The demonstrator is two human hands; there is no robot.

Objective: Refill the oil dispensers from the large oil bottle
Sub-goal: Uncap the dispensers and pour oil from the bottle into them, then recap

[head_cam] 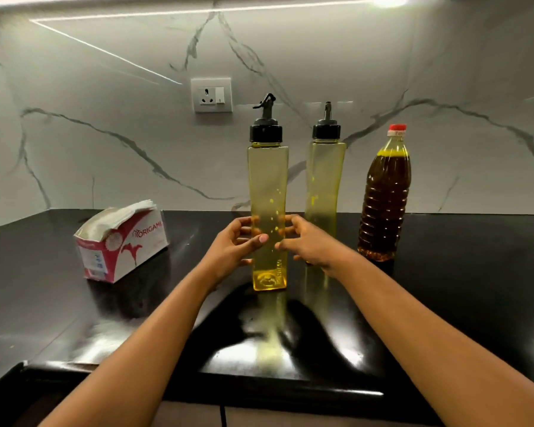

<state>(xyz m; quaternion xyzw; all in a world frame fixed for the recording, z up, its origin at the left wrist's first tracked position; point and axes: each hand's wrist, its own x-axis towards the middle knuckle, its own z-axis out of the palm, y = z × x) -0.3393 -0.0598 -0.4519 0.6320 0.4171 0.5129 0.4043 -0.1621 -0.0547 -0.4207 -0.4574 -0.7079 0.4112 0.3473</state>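
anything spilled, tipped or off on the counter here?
Nothing spilled. Both dispensers, near and far, stand upright with lids on and look almost empty. The oil bottle is upright and capped. Only oddity: the tissue box sits askew, torn open, with tissues poking out. Left hand and right hand cup the near dispenser.

left hand (235,245) cupped | right hand (312,241) cupped (grip loose)

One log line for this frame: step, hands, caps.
step: gripping near dispenser | left hand, right hand: both on it | caps: all on | oil bottle: untouched
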